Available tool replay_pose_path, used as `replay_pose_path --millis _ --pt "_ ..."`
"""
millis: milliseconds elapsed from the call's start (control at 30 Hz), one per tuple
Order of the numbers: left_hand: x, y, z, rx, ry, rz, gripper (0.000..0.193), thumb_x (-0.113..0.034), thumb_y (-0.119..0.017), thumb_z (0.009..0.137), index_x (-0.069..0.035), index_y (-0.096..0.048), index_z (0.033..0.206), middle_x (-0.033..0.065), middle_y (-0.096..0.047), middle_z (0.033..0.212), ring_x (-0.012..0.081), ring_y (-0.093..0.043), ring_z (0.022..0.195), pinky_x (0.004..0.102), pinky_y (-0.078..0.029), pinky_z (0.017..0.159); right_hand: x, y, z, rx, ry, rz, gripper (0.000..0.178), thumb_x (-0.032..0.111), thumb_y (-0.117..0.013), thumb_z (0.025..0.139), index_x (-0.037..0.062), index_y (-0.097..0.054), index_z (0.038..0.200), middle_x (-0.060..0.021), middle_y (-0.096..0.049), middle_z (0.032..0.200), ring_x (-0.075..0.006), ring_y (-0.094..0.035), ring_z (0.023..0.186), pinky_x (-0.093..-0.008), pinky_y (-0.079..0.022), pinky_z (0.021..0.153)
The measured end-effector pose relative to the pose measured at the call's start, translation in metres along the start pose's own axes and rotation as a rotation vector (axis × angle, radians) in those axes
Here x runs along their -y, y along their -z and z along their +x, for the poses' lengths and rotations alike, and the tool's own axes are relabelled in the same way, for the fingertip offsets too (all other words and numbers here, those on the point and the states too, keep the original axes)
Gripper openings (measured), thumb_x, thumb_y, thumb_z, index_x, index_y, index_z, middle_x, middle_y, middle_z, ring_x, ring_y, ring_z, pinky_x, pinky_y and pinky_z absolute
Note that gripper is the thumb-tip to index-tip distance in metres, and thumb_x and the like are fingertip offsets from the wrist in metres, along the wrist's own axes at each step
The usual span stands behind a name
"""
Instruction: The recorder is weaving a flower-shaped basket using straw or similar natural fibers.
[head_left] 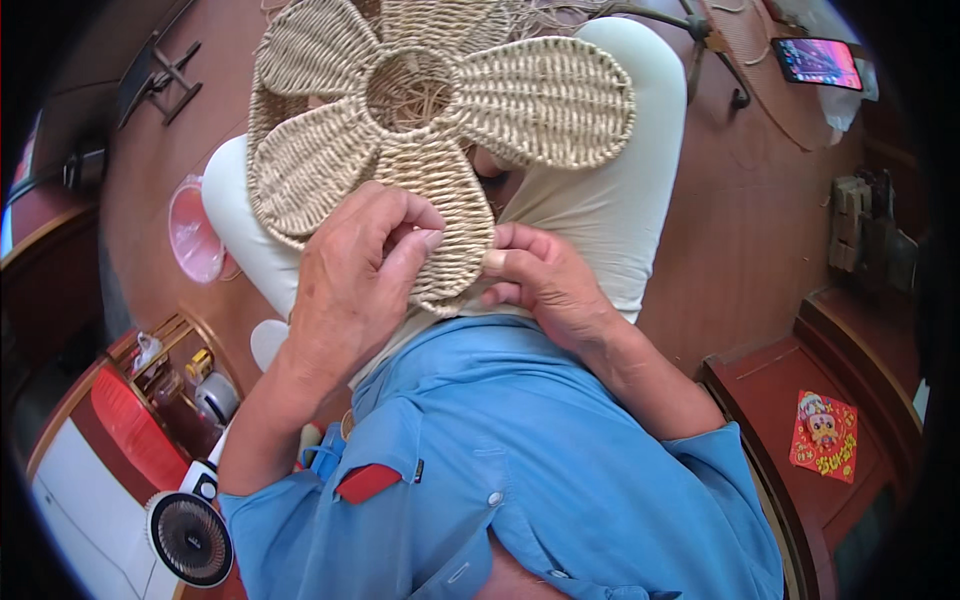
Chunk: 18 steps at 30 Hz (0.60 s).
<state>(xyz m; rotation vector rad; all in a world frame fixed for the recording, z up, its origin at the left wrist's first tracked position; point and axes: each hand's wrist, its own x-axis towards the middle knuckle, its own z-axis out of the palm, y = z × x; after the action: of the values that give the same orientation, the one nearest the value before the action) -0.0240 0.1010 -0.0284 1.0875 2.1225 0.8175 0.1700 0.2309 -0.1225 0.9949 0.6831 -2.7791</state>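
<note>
A flower-shaped woven straw piece point(545, 100) lies across my lap, its broad petals ribbed with twisted cord around an open round centre. Loose strands point(412, 100) show through that centre. Over the petal nearest my body, my left hand point(350, 265) is closed, thumb and forefinger pinched together; whatever may be between the tips is too small to make out. My right hand point(555, 285) grips the right edge of the same petal between thumb and fingers. Part of the petal's left side is hidden behind my left hand.
A pink plastic bin point(195, 235) stands on the floor by my left knee. Lower left are a small black fan point(190, 540) and a red tray point(135, 425). A lit phone point(818, 63) is at upper right. A red printed card point(825, 437) lies on the wooden furniture at right.
</note>
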Motion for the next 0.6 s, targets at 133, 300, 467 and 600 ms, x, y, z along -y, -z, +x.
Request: replay_pose_path --millis 133,300,467,600 --pt "0.004 -0.014 -0.014 -0.119 -0.042 0.010 0.010 -0.001 -0.075 0.094 -0.003 -0.074 0.104 0.0126 -0.067 0.094 0.0327 -0.067 0.088 0.0445 -0.054 0.080 0.004 -0.006 0.000 0.013 -0.008 0.020 0.018 0.014 -0.074 0.109 0.0063 -0.070 0.124 -0.0004 -0.075 0.115 -0.0089 -0.073 0.101 -0.0265 -0.063 0.089" --pt "0.004 -0.029 -0.022 -0.168 -0.204 0.188 0.015 -0.004 -0.080 0.092 -0.006 -0.075 0.107 0.0108 -0.067 0.096 0.0336 -0.066 0.092 0.0467 -0.053 0.084 0.002 -0.001 0.000 0.022 0.007 0.006 0.017 0.015 -0.073 0.109 0.0070 -0.070 0.124 0.0011 -0.074 0.115 -0.0068 -0.071 0.103 -0.0248 -0.062 0.089" --pt "0.005 -0.040 -0.029 -0.241 -0.248 0.265 0.017 -0.005 -0.082 0.092 -0.006 -0.075 0.108 0.0092 -0.067 0.097 0.0332 -0.065 0.094 0.0468 -0.053 0.085 0.002 0.002 0.001 0.051 0.021 -0.030 0.016 0.016 -0.072 0.110 0.0075 -0.070 0.124 0.0026 -0.072 0.114 -0.0048 -0.069 0.102 -0.0241 -0.061 0.089" --pt "0.005 -0.041 -0.031 -0.256 -0.240 0.263 0.020 -0.001 -0.084 0.089 -0.007 -0.077 0.107 0.0088 -0.070 0.096 0.0303 -0.067 0.092 0.0434 -0.053 0.083 0.004 0.001 0.002 0.065 0.018 -0.098 0.017 0.018 -0.070 0.112 0.0066 -0.070 0.124 0.0026 -0.072 0.115 -0.0047 -0.069 0.102 -0.0240 -0.061 0.090"
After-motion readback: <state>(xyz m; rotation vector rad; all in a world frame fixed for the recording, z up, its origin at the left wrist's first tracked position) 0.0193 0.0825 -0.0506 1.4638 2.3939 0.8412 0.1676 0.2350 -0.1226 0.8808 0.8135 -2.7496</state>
